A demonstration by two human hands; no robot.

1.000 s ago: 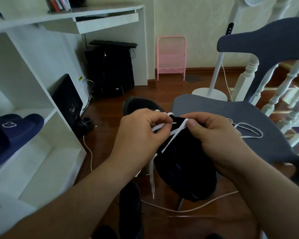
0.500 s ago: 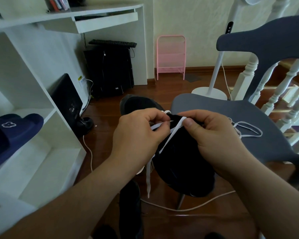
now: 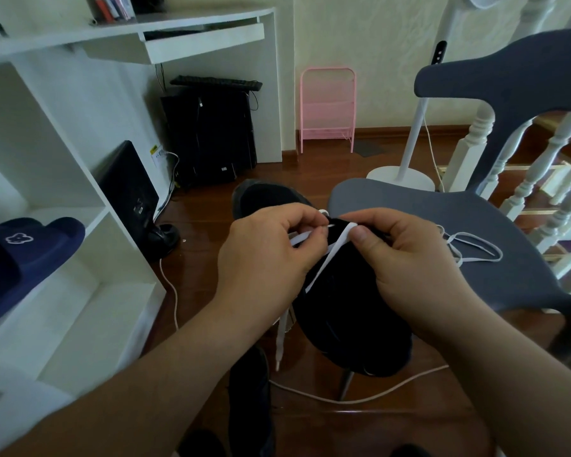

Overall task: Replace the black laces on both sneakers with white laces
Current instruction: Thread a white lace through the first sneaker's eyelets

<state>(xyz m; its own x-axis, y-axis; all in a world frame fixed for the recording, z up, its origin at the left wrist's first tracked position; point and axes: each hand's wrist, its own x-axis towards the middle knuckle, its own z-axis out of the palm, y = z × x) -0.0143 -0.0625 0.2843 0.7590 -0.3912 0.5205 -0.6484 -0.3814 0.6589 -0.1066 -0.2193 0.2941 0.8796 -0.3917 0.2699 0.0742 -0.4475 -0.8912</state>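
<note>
A black fabric sneaker is held above the dark wooden floor, at the front edge of a grey plastic chair seat. A flat white lace is pinched by the left hand and by the right hand at the sneaker's top; its loose end is seen hanging below. A second black sneaker is seen on the floor behind. A white cord is laid across the floor. White shelving with a navy slipper is seen left; a pink wire rack is set against the wall.
</note>
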